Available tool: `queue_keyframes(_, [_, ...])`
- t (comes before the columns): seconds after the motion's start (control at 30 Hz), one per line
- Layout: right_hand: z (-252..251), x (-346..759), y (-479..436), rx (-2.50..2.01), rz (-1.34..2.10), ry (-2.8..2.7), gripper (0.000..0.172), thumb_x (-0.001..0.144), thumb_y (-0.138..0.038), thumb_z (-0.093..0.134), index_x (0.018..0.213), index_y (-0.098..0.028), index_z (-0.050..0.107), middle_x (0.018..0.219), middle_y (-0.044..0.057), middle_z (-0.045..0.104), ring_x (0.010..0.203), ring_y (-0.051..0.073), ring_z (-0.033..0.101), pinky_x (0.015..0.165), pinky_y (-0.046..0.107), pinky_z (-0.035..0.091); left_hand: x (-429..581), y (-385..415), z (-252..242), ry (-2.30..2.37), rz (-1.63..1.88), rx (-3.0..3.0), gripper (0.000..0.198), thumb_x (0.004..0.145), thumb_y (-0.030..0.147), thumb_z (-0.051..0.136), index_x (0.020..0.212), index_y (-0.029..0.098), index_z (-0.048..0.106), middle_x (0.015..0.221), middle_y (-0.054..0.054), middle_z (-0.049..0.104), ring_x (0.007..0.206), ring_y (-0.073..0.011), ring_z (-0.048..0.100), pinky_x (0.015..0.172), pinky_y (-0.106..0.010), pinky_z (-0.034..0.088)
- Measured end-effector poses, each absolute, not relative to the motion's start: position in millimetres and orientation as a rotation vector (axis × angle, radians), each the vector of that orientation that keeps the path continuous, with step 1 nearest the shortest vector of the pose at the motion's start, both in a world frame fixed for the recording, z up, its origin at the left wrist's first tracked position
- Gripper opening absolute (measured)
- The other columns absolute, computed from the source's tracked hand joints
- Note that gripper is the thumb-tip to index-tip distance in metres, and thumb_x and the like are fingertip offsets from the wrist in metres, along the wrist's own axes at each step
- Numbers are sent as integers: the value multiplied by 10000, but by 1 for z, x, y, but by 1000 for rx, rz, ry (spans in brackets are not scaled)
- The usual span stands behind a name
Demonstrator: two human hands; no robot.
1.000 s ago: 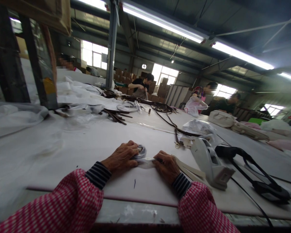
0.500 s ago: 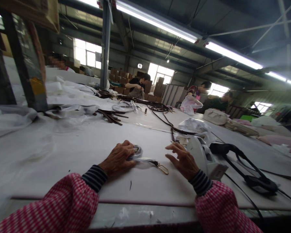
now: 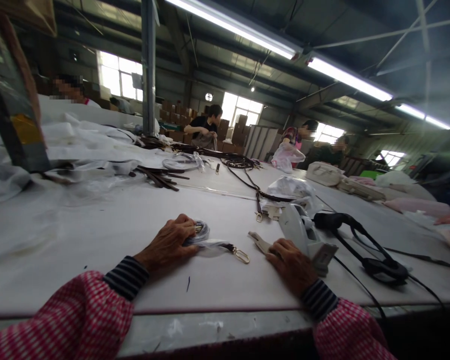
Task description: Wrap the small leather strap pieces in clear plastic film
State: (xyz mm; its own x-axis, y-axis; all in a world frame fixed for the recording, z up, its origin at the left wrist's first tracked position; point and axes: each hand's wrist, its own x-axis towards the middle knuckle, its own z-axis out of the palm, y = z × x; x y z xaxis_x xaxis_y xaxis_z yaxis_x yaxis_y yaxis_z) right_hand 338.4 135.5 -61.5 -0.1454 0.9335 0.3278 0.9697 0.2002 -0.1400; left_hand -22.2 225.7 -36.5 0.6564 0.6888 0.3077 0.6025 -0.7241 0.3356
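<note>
While both hands are resting on the worktop [image 3: 97, 225], each is touching a strap piece.
The left hand [image 3: 168, 245] is clamping its grip on a wrapped strap [image 3: 201, 233], whose clasp [image 3: 242, 256] is lying just right of that grip. The right hand [image 3: 290, 262] is pressing a beige strip [image 3: 259, 242] beside a white tool [image 3: 303, 235], and I cannot tell its grip.

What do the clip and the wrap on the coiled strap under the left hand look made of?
The clip: metal, polished gold tone, by its bright glint. The wrap: thin clear plastic film, likely; glossy, crinkled, see-through. The coiled strap inside is too covered to judge.
</note>
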Motion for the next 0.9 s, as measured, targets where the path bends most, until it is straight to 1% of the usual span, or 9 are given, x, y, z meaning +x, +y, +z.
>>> queue_keyframes(0.17, [-53,336,132,-1848,-196,-2226,110,981,-261,570,969,-198,660,1064,79,659,1052,258,610,896,397,511,-23,225,-36,1071,601,2623,114,839,288,624,812,210,545,1078,-50,662,1194,-302,495,928,-445,369])
queue_keyframes(0.3, [-49,331,134,-1899,-344,-2315,184,985,-168,490,902,-182,654,999,96,673,990,247,626,839,362,499,-24,225,-35,1031,659,2543,133,831,310,608,773,210,543,998,-53,656,1171,-301,502,928,-422,377])
queue_keyframes(0.37, [-48,330,136,-1905,-386,-2325,227,975,-125,452,876,-182,648,962,96,678,934,230,632,804,340,484,-24,224,-32,1038,702,2421,162,818,351,616,771,204,567,982,-56,644,1076,-288,540,886,-393,400])
queue_keyframes(0.47, [-49,331,139,-1912,-396,-2287,220,954,-114,463,848,-184,643,946,94,685,925,230,639,790,329,469,-24,219,-26,1089,782,2172,265,811,452,634,835,188,646,1005,-50,637,921,-249,564,807,-353,405])
queue_keyframes(0.53, [-50,332,141,-1920,-374,-2247,211,955,-130,470,837,-184,637,938,89,682,931,233,644,794,329,468,-23,215,-22,1067,826,2010,331,815,509,641,850,182,678,895,-20,627,830,-216,547,729,-316,380])
queue_keyframes(0.63, [-51,335,141,-1914,-303,-2197,206,969,-181,472,840,-181,632,929,77,672,894,224,651,785,328,472,-22,212,-22,970,852,1740,382,812,547,665,775,168,651,669,37,518,646,-146,451,596,-270,288])
queue_keyframes(0.7, [-50,337,141,-1905,-253,-2175,214,971,-221,474,834,-184,634,929,74,672,874,221,654,778,332,474,-20,212,-25,888,866,1565,411,803,561,694,743,163,617,627,49,506,580,-118,410,554,-255,255])
queue_keyframes(0.8, [-47,340,139,-1896,-157,-2174,215,953,-259,484,827,-202,649,922,64,688,873,230,670,785,350,484,-17,214,-31,748,900,1343,418,786,553,741,762,152,625,666,16,602,570,-119,470,541,-241,318])
queue_keyframes(0.9, [-45,343,140,-1838,-51,-2215,229,940,-271,476,822,-235,669,896,59,711,859,234,685,794,369,500,-15,216,-34,664,951,1221,396,801,519,750,815,131,672,733,-28,672,624,-142,556,580,-247,407])
